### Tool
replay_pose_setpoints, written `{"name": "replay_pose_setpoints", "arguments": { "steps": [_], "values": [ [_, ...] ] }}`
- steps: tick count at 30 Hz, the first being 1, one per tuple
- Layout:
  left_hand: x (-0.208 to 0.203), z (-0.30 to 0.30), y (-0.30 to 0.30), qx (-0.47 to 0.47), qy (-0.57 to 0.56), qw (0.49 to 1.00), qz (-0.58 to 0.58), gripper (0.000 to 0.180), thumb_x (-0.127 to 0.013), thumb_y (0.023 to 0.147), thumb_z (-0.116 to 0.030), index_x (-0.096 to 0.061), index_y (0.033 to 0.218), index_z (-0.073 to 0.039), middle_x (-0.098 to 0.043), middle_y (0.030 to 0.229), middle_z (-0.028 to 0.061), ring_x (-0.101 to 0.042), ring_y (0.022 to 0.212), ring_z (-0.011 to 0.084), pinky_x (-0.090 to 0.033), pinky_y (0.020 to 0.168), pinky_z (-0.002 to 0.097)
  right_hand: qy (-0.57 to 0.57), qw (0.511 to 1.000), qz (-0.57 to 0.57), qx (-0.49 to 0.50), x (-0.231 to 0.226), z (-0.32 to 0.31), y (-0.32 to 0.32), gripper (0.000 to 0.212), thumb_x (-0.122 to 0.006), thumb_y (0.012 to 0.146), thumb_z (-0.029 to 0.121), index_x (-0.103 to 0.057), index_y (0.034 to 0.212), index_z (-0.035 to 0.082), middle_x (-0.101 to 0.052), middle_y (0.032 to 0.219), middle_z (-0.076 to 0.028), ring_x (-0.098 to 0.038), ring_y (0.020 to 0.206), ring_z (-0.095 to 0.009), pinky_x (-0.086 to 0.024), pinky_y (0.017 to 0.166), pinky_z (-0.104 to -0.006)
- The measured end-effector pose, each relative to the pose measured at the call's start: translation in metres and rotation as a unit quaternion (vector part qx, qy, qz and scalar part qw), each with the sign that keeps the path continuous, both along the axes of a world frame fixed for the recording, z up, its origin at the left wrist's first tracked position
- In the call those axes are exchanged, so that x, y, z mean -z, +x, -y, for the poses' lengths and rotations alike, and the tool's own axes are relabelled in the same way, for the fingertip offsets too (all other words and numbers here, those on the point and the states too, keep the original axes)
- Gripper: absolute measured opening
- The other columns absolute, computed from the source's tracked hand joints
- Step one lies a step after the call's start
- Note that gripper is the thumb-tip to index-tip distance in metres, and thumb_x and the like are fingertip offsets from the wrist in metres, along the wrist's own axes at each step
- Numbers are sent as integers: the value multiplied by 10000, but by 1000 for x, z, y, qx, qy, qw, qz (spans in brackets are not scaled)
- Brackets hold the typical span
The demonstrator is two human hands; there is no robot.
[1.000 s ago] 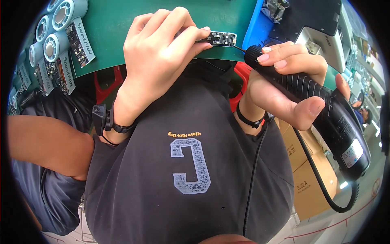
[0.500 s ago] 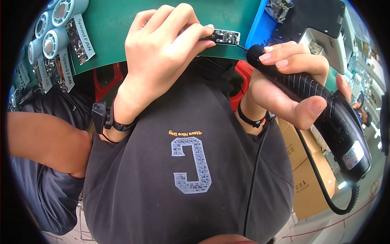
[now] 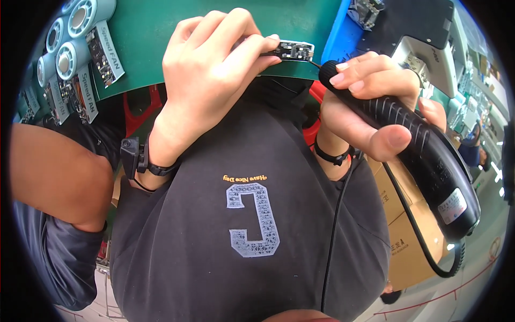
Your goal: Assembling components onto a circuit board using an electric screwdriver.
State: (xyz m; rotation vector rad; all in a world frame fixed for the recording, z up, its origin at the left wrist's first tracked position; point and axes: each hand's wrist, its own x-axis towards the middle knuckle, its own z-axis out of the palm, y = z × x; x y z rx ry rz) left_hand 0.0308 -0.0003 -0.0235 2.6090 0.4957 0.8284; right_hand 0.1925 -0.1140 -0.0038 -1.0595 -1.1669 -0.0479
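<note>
At upper centre, the left hand pinches a circuit board, long axis near-level, pointing right; the right hand curls round an upper-left-pointing screwdriver.

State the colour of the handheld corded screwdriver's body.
The screwdriver's body is black, clearest in the head view.

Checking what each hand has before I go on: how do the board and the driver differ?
The board is small, flat and slim; the driver is far bigger, thick and rounded. The board lies nearly level across the view, while the driver slants down to the right. The left hand pinches the board by one end; the right hand grips the driver around its body. Both are mostly black.
</note>
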Motion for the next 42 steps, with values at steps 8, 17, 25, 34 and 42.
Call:
{"name": "replay_pose_setpoints", "arguments": {
  "steps": [8,17,25,34,42],
  "values": [
    [-6,0,1,10,4,1000,-21,219,-859,756,-209,-766,946,-152,-618,835,-36,-607,777,178,-452,754,330,93,984,-13,151,-33,26,17,600,-413,1040,569,-360,1356,62,-527,634,-118,-494,405,-217,-464,389,-338],
    [-1,1,13,41,13,998,-45,239,-868,766,-225,-783,980,-163,-626,850,-41,-614,800,167,-450,778,327,57,955,-3,292,-52,54,94,520,-341,1002,482,-513,833,22,-467,546,-96,-469,382,-234,-458,387,-338],
    [3,-7,-1,53,44,997,-36,324,-885,752,-165,-791,1062,-146,-679,966,-10,-647,926,199,-470,846,330,-32,972,9,234,-31,43,108,509,-367,978,452,-473,696,41,-482,556,-127,-463,382,-248,-473,402,-344],
    [42,-4,-7,-29,-182,972,148,576,-938,690,-75,-717,1221,-47,-663,1114,126,-660,998,267,-556,828,342,2,991,-96,90,-38,32,68,520,-393,971,547,-521,932,45,-477,589,-113,-473,420,-221,-480,446,-347],
    [49,-8,-6,13,-203,958,204,530,-931,712,-94,-707,1191,-52,-654,1066,121,-675,923,260,-574,779,350,110,986,-96,-86,-42,-32,-19,644,-351,1021,655,-451,1399,144,-533,699,-144,-510,442,-239,-487,440,-368]
  ]
}}
